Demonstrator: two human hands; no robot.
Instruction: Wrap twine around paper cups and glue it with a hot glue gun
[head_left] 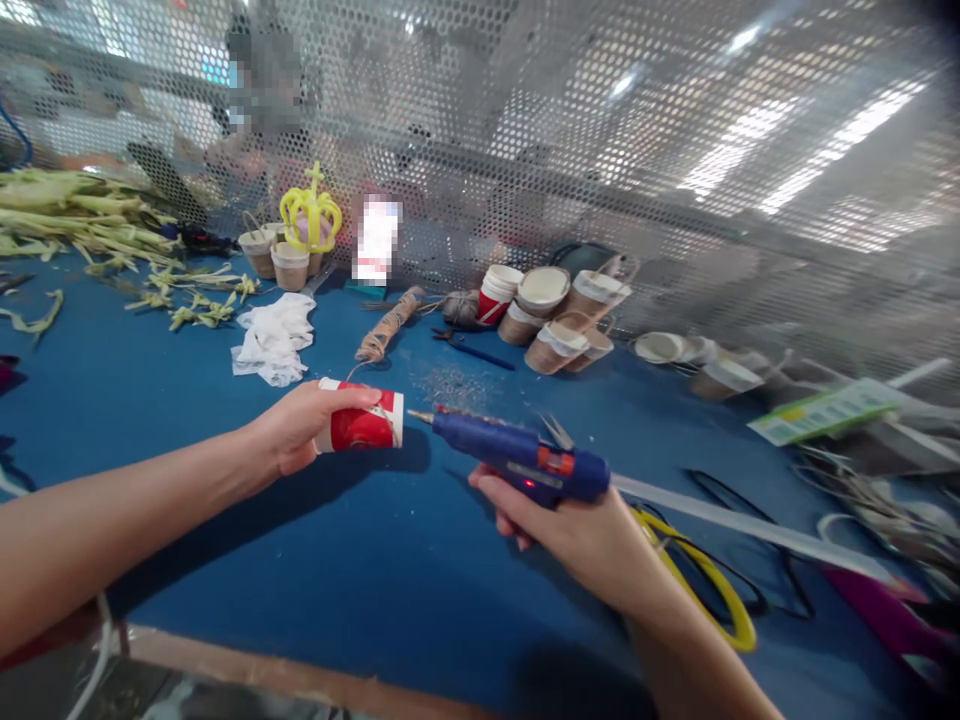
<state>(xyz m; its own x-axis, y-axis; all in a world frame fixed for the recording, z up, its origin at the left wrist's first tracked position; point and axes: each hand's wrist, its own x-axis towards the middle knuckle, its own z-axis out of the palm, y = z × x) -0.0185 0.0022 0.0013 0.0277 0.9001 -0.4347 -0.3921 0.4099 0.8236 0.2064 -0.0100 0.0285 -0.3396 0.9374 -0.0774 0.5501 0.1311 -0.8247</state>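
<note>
A red and white paper cup [364, 420] lies sideways in my left hand [304, 420], whose thumb runs along its upper side. A thin cord shows on the cup and trails up toward a bundle of brown twine [390, 325] on the table. My right hand [536, 505] is wrapped around the handle of a blue hot glue gun [517, 450] with a small red light lit. The gun's nozzle points left, close to the cup's right end; whether they touch I cannot tell. A long clear glue stick [735, 530] sticks out of the gun's back.
Twine-wrapped cups [555, 340] stand at the back, near pliers [480, 350] and a white cloth [276, 335]. A yellow crown [311, 215] sits on small cups. Dry husks [82, 215] lie far left. Yellow tubing [720, 600] and cables are at right. A perforated metal screen [480, 130] borders the blue table [360, 580].
</note>
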